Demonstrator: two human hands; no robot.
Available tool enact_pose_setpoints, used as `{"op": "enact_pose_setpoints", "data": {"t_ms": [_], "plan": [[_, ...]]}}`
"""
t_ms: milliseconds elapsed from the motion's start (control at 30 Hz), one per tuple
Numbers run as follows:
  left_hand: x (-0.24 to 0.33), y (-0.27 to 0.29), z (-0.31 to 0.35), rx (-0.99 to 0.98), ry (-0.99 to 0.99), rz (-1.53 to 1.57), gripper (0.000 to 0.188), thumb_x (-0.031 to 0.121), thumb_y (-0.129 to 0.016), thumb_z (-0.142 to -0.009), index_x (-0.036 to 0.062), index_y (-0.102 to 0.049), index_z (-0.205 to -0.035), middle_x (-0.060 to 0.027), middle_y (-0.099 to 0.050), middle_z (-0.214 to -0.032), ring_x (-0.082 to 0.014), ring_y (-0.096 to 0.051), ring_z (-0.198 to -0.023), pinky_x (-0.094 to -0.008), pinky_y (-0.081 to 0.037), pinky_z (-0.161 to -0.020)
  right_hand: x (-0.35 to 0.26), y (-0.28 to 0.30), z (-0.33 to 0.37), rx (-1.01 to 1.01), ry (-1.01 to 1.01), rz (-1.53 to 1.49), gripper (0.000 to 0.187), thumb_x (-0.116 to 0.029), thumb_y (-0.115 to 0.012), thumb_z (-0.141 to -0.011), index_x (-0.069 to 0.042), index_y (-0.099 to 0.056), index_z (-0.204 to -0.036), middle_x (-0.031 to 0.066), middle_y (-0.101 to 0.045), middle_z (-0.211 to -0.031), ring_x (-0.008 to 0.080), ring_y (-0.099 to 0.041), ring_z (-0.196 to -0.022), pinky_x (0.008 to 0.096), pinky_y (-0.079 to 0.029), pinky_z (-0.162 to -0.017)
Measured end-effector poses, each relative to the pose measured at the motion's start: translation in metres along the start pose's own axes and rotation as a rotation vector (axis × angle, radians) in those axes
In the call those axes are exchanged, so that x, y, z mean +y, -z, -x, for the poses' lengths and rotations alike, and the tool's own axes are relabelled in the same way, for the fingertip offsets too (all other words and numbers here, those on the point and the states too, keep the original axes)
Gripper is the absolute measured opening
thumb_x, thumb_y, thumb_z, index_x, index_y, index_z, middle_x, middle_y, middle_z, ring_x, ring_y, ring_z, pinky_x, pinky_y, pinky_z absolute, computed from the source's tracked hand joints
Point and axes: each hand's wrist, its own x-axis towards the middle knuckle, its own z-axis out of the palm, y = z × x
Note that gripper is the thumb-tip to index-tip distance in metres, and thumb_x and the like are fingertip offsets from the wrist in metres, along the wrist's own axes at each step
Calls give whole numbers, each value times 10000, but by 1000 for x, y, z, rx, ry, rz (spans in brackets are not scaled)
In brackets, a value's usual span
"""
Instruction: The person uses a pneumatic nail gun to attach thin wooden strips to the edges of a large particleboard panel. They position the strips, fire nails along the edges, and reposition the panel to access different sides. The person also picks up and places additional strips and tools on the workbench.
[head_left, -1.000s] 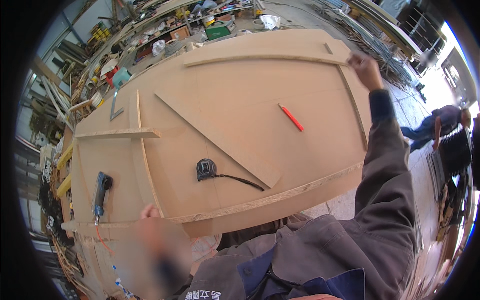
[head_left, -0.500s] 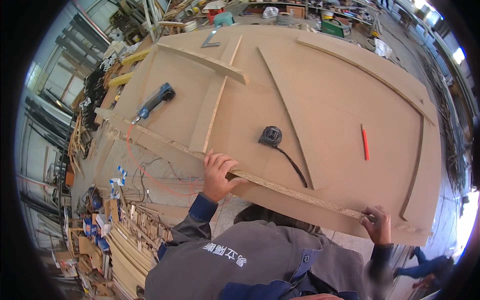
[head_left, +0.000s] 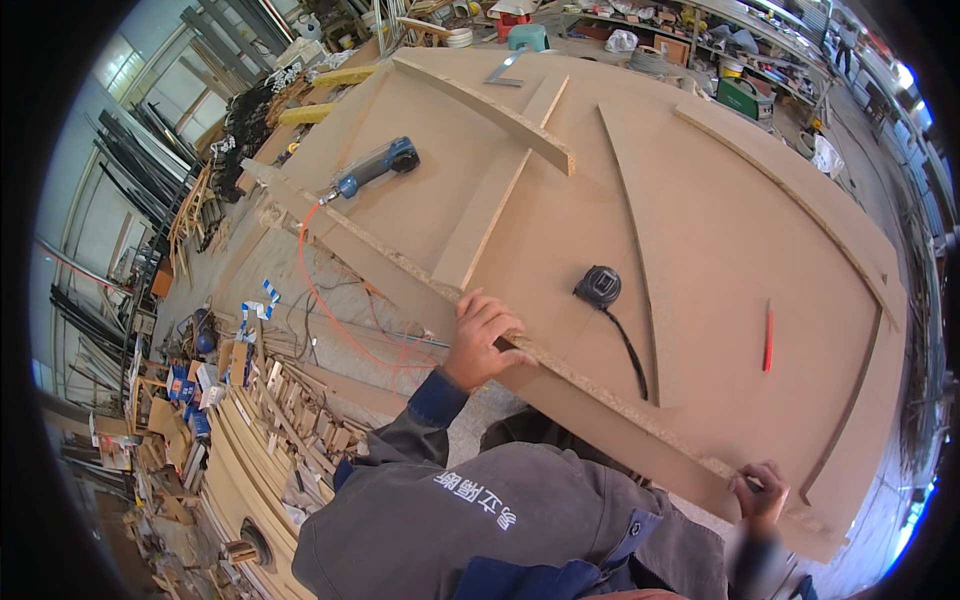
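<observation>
A long particleboard strip (head_left: 620,408) runs along the near edge of a large brown board panel (head_left: 720,270). My left hand (head_left: 483,338) is closed over this strip near its middle, fingers on the far side and thumb nearer me. Toward the right end, my right hand (head_left: 762,492) curls around the same strip; its fingertips are partly hidden. Beyond the strip, a black tape measure (head_left: 600,286) lies on the panel with a dark strap trailing from it. A red pencil (head_left: 769,337) rests farther right. Close to my left hand, a crosswise board strip (head_left: 495,215) meets the long one.
A blue-and-black air nailer (head_left: 375,170) lies on the panel's left part, its orange hose (head_left: 310,270) dropping over the edge. Another strip (head_left: 490,112) crosses at the back, near a metal square (head_left: 507,78). Timber offcuts (head_left: 300,400) pile up at lower left. A person (head_left: 845,48) stands far off.
My view has turned, shifting the panel and tools rightward in the picture. Both hands stay on the long strip, whose near face now shows wider.
</observation>
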Motion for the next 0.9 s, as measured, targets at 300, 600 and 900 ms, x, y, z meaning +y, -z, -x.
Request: {"op": "enact_pose_setpoints", "data": {"t_ms": [300, 600, 900], "plan": [[-8, -27, -15, 156, -58, -11, 485, 517, -832, -631, 122, -659, -853, -38, -621, -879, -277, -563, -969, -446, -353, -984, 28, 9, -41, 79, 74, 197, 121, -93, -734, -753, 17, -698, -785, 124, -666, -750, 225, -650, -710, 328, -514, -687], [-7, -39, -17, 144, -38, -67, 560, 613, -738, -748, 87, -665, -927, -77, -638, -950, -300, -559, -1048, -484, -318, -1082, 39, 5, -51, 150, 12, 178, 167, -101, -721, -781, 52, -699, -846, 111, -686, -788, 174, -653, -753, 296, -517, -736], [-15, -30, -5, 112, -47, -21, 499, 534, -672, -865, 83, -683, -1078, -104, -645, -1104, -304, -546, -1155, -505, -269, -1155, 68, 3, -61, 136, -29, 149, 218, -123, -694, -858, 69, -704, -960, 84, -710, -860, 142, -661, -805, 286, -531, -780]]}}
